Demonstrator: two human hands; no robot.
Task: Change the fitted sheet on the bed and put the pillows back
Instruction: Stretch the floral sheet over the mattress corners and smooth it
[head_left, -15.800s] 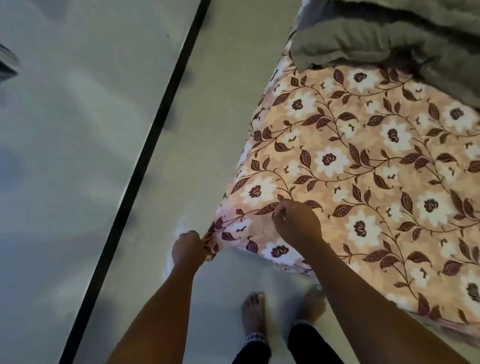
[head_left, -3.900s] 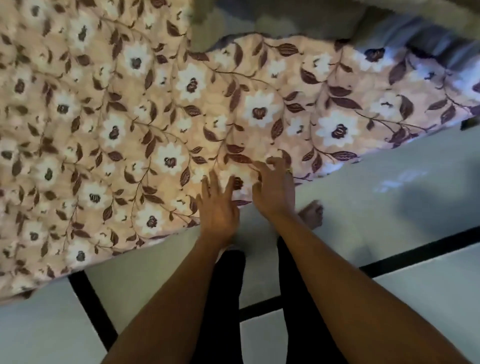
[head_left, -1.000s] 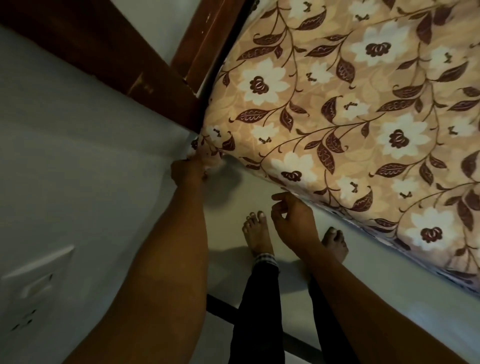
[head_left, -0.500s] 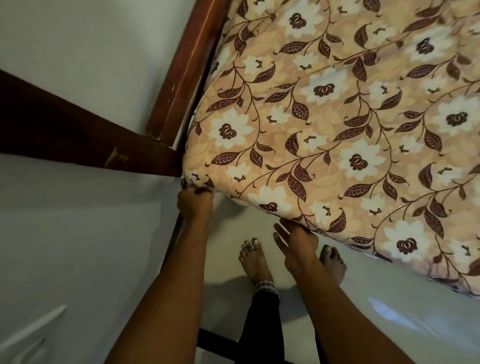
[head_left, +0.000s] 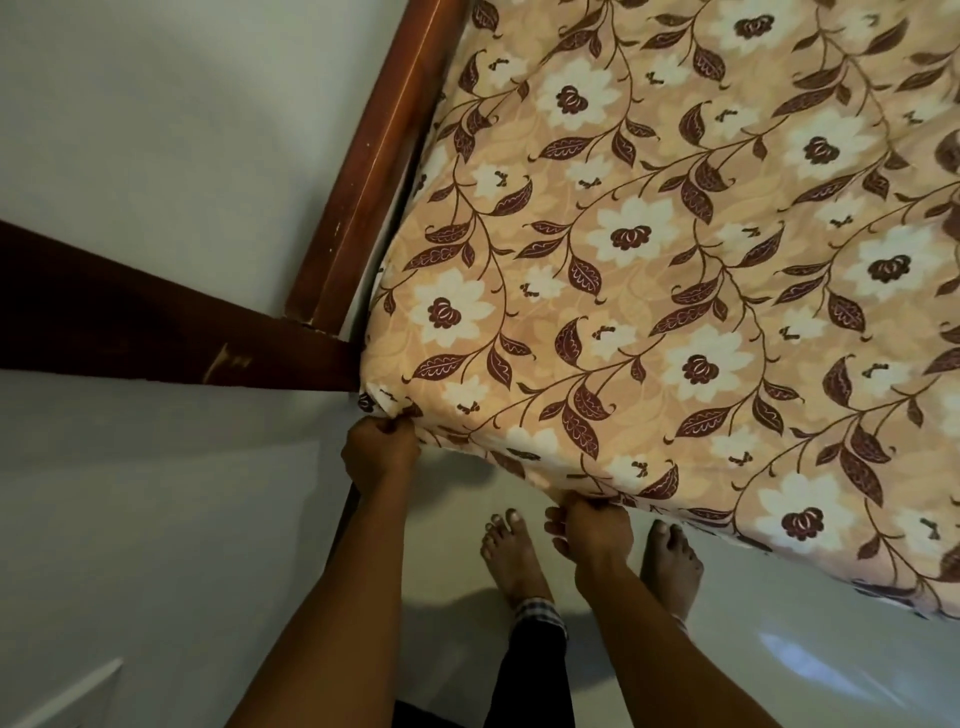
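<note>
The fitted sheet, peach with white flowers and dark brown leaves, lies smooth over the mattress and fills the upper right. Its near-left corner sits against the wooden bed frame. My left hand is closed on the sheet's fabric right at that corner. My right hand grips the sheet's lower edge along the near side of the mattress, a little to the right. No pillows are in view.
A dark wooden headboard rail runs up along the mattress's left side, and a darker beam crosses to the left. A pale wall stands behind them. My bare feet are on the pale floor beside the bed.
My right hand has gone from open below the mattress edge to gripping the sheet's edge. My left hand stays on the corner. The view has tilted up over the bed.
</note>
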